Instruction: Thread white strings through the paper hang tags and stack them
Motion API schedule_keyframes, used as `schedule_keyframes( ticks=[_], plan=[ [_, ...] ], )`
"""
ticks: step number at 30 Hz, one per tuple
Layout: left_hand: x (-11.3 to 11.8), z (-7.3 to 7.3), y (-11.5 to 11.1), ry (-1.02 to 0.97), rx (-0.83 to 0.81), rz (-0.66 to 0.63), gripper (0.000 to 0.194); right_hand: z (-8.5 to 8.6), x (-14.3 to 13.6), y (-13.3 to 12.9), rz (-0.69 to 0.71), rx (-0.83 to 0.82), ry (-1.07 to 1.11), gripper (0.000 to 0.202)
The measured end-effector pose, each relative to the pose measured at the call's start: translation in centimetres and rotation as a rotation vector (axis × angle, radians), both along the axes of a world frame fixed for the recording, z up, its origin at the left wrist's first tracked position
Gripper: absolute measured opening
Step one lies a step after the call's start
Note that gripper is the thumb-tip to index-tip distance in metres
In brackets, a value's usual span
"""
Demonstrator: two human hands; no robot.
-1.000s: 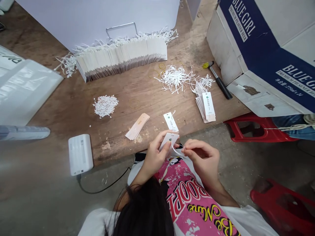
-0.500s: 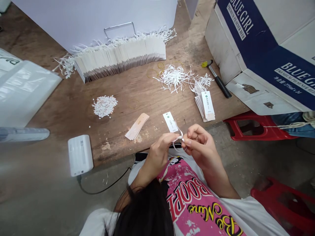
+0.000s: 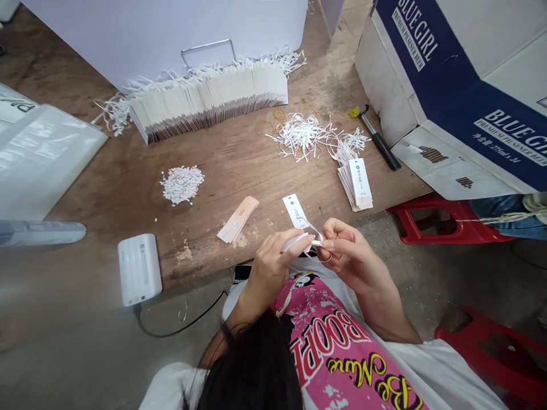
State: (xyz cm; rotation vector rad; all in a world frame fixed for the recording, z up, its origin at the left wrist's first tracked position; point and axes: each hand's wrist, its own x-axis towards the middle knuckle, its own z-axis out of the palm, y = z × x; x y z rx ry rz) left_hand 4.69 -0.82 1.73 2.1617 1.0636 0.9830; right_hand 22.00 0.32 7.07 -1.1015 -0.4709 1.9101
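Hands are meeting just off the near edge of the table [image 3: 256, 165]: left hand [image 3: 273, 265] is pinching a white tag [image 3: 294, 242], mostly hidden under its fingers, and right hand [image 3: 348, 253] is gripping a thin white loop [image 3: 318, 239], too fine to trace. Another tag [image 3: 294, 210] is lying just beyond them.

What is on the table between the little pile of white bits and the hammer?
In the head view, loose white strings and rubber bands lie between the white bits and the hammer.
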Motion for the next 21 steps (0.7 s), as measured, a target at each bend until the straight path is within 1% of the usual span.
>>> schedule_keyframes(
  ticks=[2,3,7,9,11,14,21],
  plan=[
    [0.2,0.0,-0.1,-0.100,-0.097,0.010,0.037,0.2,-0.1,-0.3,-0.030,0.053,-0.026,0.026],
    [0.3,0.0,-0.1,-0.170,-0.187,0.029,0.036,0.3,-0.2,-0.5,-0.063,0.102,-0.051,0.026],
    [0.7,0.5,-0.2,-0.480,-0.667,0.101,0.028,0.4,-0.5,-1.6,-0.235,0.422,-0.175,0.023],
    [0.8,0.8,-0.2,-0.590,-0.818,0.104,0.027,0.2,-0.6,-2.1,-0.256,0.532,-0.209,0.023],
    [0.9,1.1,-0.2,-0.646,-0.897,0.112,0.027,0.0,-0.6,-2.4,-0.219,0.568,-0.225,0.024],
    [1.0,1.3,-0.1,-0.669,-0.971,0.119,0.032,-0.3,-0.5,-2.7,-0.153,0.578,-0.224,0.025],
    [0.9,1.4,-0.1,-0.624,-1.015,0.162,0.036,-0.8,-0.3,-3.1,-0.118,0.524,-0.197,0.024]
  ],
)
